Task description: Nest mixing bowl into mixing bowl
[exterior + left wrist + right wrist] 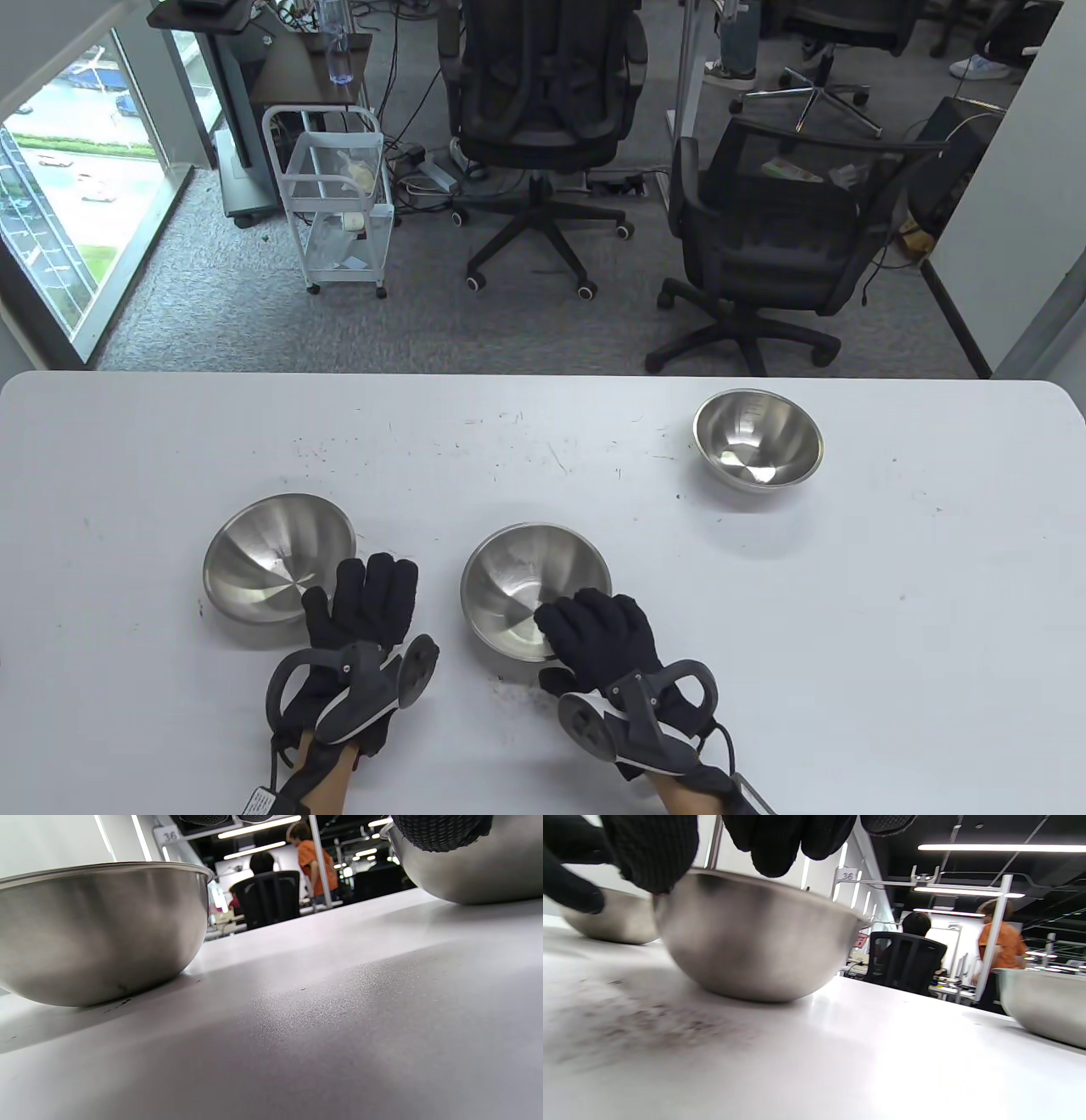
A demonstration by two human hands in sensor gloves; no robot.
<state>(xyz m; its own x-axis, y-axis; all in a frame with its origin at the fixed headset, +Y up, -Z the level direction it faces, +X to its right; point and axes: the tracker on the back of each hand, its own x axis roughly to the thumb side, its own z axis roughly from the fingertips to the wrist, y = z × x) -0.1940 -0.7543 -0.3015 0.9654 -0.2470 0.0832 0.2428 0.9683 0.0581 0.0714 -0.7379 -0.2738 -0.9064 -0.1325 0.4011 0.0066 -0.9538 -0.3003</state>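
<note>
Right hand [607,637] gripped near rim of middle mixing bowl [530,577]. Left hand [369,607] lay flat, fingers extended, beside left mixing bowl [267,556].

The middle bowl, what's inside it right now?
The middle bowl holds no other bowl; its bare steel floor shows. The right hand curls over the near rim, fingers reaching inside, so the near inner wall under them is hidden.
</note>
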